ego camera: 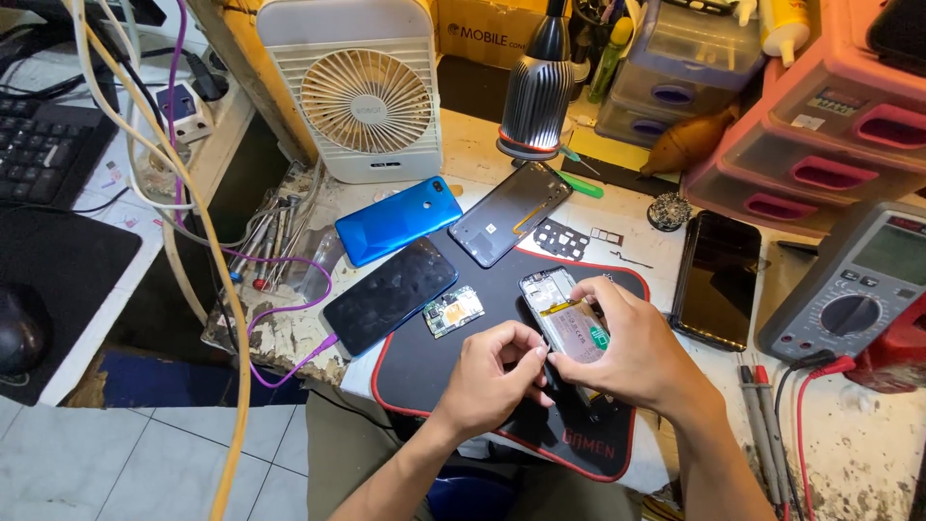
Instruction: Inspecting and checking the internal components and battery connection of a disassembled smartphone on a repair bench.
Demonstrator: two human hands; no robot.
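Note:
An opened phone [559, 311] with its silver battery showing lies on a black mat with a red border [424, 371]. My right hand [632, 347] rests over its lower half, fingers on the battery and frame. My left hand [497, 381] pinches a small thin tool at the phone's left edge; the tool is mostly hidden. A small green circuit board [453, 311] lies on the mat to the left.
A dark phone [389, 293] on a purple cable, a blue phone [398, 220], a black back cover [509, 212] and another black phone [716, 280] lie around. Behind stand a white fan [359, 92] and a lamp [535, 92]. A multimeter [858, 285] sits right, screwdrivers [270, 236] left.

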